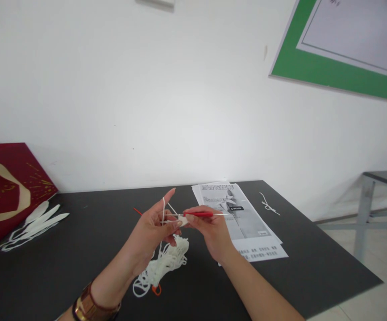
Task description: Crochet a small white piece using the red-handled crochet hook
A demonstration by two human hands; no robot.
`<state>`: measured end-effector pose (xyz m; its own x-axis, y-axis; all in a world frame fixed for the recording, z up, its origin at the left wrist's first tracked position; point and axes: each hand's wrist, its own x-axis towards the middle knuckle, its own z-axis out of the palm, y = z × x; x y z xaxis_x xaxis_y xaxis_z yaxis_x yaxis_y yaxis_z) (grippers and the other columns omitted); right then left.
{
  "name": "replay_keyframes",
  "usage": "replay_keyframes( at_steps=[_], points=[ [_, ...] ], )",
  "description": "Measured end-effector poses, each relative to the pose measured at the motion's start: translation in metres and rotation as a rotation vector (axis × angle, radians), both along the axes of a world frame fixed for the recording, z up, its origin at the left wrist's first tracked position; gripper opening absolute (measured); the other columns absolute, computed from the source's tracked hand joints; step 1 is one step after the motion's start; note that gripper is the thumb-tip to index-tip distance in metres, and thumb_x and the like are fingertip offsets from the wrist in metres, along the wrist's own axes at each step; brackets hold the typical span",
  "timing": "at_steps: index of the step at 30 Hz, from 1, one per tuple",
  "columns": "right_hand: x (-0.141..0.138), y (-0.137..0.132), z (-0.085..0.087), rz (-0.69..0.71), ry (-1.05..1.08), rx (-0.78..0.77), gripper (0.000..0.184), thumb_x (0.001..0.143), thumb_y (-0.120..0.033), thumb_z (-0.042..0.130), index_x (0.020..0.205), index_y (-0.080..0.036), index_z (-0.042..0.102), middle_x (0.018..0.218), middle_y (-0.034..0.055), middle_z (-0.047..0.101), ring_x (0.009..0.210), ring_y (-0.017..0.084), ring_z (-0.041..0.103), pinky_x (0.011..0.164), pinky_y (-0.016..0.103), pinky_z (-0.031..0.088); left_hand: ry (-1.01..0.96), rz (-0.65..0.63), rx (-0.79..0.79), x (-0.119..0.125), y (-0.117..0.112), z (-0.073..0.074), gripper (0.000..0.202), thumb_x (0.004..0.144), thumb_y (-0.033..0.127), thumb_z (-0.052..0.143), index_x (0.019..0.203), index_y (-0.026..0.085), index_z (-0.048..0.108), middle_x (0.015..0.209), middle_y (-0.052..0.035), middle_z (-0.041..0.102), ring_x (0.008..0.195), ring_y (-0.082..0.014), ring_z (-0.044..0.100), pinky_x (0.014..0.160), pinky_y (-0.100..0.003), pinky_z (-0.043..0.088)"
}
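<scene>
My left hand (pixel 153 234) is raised over the black table (pixel 89 249), index finger stretched up with a strand of white yarn (pixel 163 207) looped over it, thumb and other fingers pinching a small white crocheted piece (pixel 182 220). My right hand (pixel 210 232) pinches a red-handled crochet hook (pixel 198 214) that points left into that piece. A loose pile of white yarn (pixel 161 265) lies on the table below both hands, with a small orange ring (pixel 156 290) beside it.
Printed instruction sheets (pixel 247 223) lie right of my hands, with a short knotted yarn scrap (pixel 268 205) past them. At the far left stand a dark red gift bag (pixel 2 191) and several white petal shapes (pixel 37 218). A grey table (pixel 380 178) stands at the right.
</scene>
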<state>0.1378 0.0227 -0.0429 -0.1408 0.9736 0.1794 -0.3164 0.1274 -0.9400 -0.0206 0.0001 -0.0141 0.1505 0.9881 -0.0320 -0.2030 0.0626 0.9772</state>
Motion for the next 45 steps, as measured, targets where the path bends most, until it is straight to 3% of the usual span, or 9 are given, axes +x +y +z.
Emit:
replay_keyframes(
  at_steps=[7, 16, 21, 24, 27, 29, 33, 36, 45],
  points=[
    [-0.001, 0.003, 0.003, 0.134, 0.302, -0.234, 0.024, 0.072, -0.038, 0.076, 0.079, -0.015, 0.074, 0.061, -0.0017, 0.062, 0.054, 0.008, 0.056, 0.054, 0.02, 0.058, 0.023, 0.004, 0.068, 0.001, 0.001, -0.001, 0.084, 0.072, 0.021, 0.073, 0.146, 0.026, 0.032, 0.069, 0.0064, 0.05, 0.058, -0.011, 0.052, 0.05, -0.024, 0.046],
    [0.0, 0.001, 0.005, 0.009, 0.219, -0.167, 0.021, 0.069, -0.033, 0.079, 0.081, -0.019, 0.07, 0.068, -0.0002, 0.069, 0.058, 0.011, 0.061, 0.055, 0.023, 0.058, 0.099, 0.142, 0.102, 0.006, 0.0, -0.003, 0.087, 0.071, 0.024, 0.074, 0.147, 0.025, 0.031, 0.065, 0.0064, 0.054, 0.056, -0.01, 0.05, 0.051, -0.022, 0.038],
    [0.001, -0.007, 0.0, -0.224, -0.211, 0.317, 0.008, 0.082, -0.025, 0.067, 0.085, -0.024, 0.074, 0.079, 0.0036, 0.071, 0.068, 0.017, 0.065, 0.063, 0.03, 0.056, 0.045, 0.229, 0.1, 0.009, 0.002, -0.009, 0.092, 0.07, 0.022, 0.076, 0.148, 0.02, 0.027, 0.061, 0.0066, 0.057, 0.057, -0.0109, 0.051, 0.053, -0.022, 0.037],
    [0.003, -0.013, -0.006, -0.244, -0.488, 0.721, 0.031, 0.085, -0.011, 0.058, 0.106, -0.029, 0.072, 0.09, 0.0071, 0.072, 0.082, 0.021, 0.064, 0.072, 0.036, 0.054, -0.161, 0.129, 0.024, 0.006, 0.003, -0.013, 0.093, 0.07, 0.016, 0.076, 0.148, 0.019, 0.026, 0.061, 0.0072, 0.057, 0.054, -0.0085, 0.048, 0.053, -0.021, 0.037],
    [0.005, -0.014, -0.008, -0.218, -0.499, 0.858, 0.042, 0.084, -0.007, 0.057, 0.114, -0.034, 0.068, 0.097, 0.0074, 0.072, 0.086, 0.022, 0.063, 0.074, 0.038, 0.053, -0.377, -0.005, -0.11, 0.0, 0.003, -0.011, 0.085, 0.068, 0.011, 0.077, 0.142, 0.017, 0.037, 0.064, 0.0061, 0.057, 0.055, -0.0074, 0.051, 0.056, -0.021, 0.04],
    [0.004, -0.013, -0.006, -0.206, -0.374, 0.732, 0.035, 0.084, -0.01, 0.06, 0.106, -0.034, 0.072, 0.093, 0.0058, 0.071, 0.081, 0.021, 0.064, 0.07, 0.035, 0.054, -0.411, -0.061, -0.136, -0.004, 0.002, -0.007, 0.077, 0.068, 0.009, 0.077, 0.137, 0.016, 0.044, 0.066, 0.005, 0.057, 0.056, -0.0075, 0.052, 0.055, -0.02, 0.04],
    [0.001, -0.006, 0.001, -0.033, 0.029, 0.236, 0.009, 0.08, -0.024, 0.07, 0.086, -0.027, 0.075, 0.082, 0.0027, 0.071, 0.069, 0.016, 0.064, 0.058, 0.028, 0.057, -0.32, -0.133, -0.11, -0.009, 0.001, 0.004, 0.069, 0.071, 0.009, 0.076, 0.135, 0.018, 0.049, 0.066, 0.0045, 0.056, 0.054, -0.0066, 0.05, 0.051, -0.02, 0.038],
    [0.0, -0.003, 0.003, 0.12, 0.247, 0.001, 0.014, 0.076, -0.032, 0.075, 0.086, -0.022, 0.074, 0.074, 0.0014, 0.07, 0.061, 0.012, 0.06, 0.052, 0.022, 0.057, -0.236, -0.156, -0.107, -0.011, -0.003, 0.012, 0.071, 0.072, 0.011, 0.076, 0.136, 0.021, 0.048, 0.068, 0.0045, 0.055, 0.055, -0.0073, 0.051, 0.052, -0.02, 0.039],
    [0.002, -0.005, 0.006, 0.257, 0.374, -0.067, 0.019, 0.083, -0.035, 0.067, 0.086, -0.016, 0.07, 0.067, 0.0009, 0.065, 0.055, 0.01, 0.056, 0.045, 0.022, 0.059, -0.109, -0.277, -0.075, -0.02, -0.008, 0.019, 0.072, 0.074, 0.012, 0.074, 0.139, 0.023, 0.045, 0.07, 0.0038, 0.055, 0.057, -0.0083, 0.051, 0.05, -0.02, 0.04]
  ],
)
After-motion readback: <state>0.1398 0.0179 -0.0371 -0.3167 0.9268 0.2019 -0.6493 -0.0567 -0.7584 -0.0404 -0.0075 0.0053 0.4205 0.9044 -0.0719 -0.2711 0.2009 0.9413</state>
